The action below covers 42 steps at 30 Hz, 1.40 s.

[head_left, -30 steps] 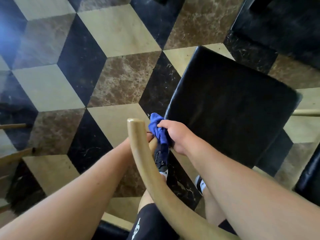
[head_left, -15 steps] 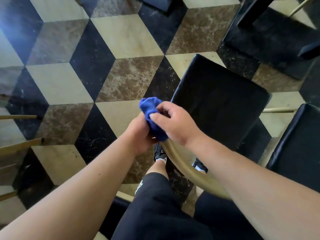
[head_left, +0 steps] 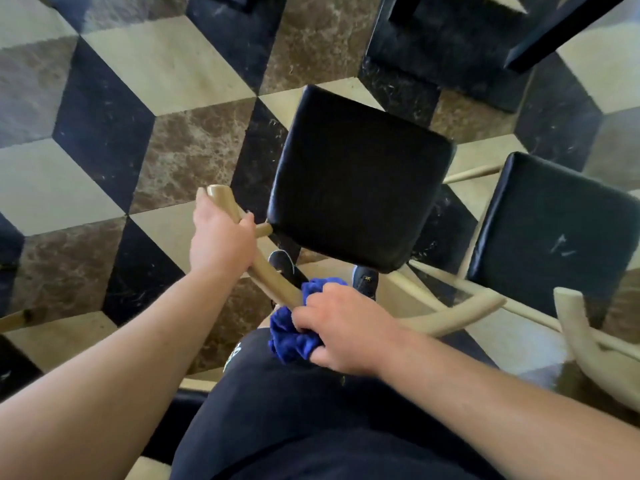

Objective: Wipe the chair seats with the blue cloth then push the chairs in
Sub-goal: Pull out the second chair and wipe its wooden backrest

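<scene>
A chair with a black padded seat [head_left: 356, 178] and a curved pale wooden back rail [head_left: 273, 277] stands right in front of me. My left hand [head_left: 220, 237] grips the left end of that rail. My right hand [head_left: 343, 327] is closed around the bunched blue cloth [head_left: 292, 336] and rests on the middle of the rail, cloth pressed against the wood. A second chair with a black seat [head_left: 554, 233] and its own pale rail [head_left: 581, 337] stands to the right.
The floor [head_left: 156, 64] is tiled in cream, brown and black diamonds. A dark table base [head_left: 446, 46] and a black table edge [head_left: 561, 32] lie beyond the chairs at the top right. My shoes [head_left: 282, 265] show under the rail.
My hands have parted: the left slid out to the rail's left end, the right carried the cloth toward the rail's middle. The chair now sits farther from me, nearer the table.
</scene>
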Tool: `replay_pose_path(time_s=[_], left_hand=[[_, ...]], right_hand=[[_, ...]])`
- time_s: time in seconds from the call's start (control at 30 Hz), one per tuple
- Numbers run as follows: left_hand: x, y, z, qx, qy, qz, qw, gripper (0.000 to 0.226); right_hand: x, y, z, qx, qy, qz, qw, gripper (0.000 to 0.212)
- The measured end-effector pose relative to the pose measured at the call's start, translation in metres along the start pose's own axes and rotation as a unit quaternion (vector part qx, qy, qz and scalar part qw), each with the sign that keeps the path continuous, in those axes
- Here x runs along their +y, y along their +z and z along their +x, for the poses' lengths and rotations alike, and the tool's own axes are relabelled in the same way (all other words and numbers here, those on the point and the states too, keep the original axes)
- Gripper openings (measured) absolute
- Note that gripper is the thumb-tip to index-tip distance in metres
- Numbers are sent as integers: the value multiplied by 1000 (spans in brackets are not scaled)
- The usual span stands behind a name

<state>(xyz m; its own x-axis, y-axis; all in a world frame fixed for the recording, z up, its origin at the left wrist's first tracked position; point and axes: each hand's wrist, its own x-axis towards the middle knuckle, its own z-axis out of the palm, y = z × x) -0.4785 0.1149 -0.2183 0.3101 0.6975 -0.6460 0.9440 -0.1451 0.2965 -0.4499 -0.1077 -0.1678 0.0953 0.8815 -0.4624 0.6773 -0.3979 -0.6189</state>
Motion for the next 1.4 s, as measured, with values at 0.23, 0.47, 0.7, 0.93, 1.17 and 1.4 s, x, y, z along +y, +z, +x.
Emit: replay_pose_path(time_s=[0.23, 0.47, 0.7, 0.93, 1.17, 1.4], left_hand=[[2, 21, -10, 43, 244, 422, 872, 78], [20, 66, -41, -210, 239, 526, 789, 59], [50, 125, -117, -465, 232, 453, 725, 104], [48, 146, -108, -508, 205, 415, 726, 92], [41, 155, -101, -534, 155, 380, 740, 81], [58, 143, -117, -487, 152, 422, 749, 87]], right_hand=[[54, 6, -109, 14, 123, 1, 992, 19], [130, -21, -162, 72, 293, 18, 953, 20], [180, -27, -96, -130, 328, 73, 933, 2], [246, 16, -26, -306, 363, 193, 859, 26], [280, 71, 33, -359, 338, 19, 870, 27], [252, 19, -21, -359, 326, 119, 866, 24]])
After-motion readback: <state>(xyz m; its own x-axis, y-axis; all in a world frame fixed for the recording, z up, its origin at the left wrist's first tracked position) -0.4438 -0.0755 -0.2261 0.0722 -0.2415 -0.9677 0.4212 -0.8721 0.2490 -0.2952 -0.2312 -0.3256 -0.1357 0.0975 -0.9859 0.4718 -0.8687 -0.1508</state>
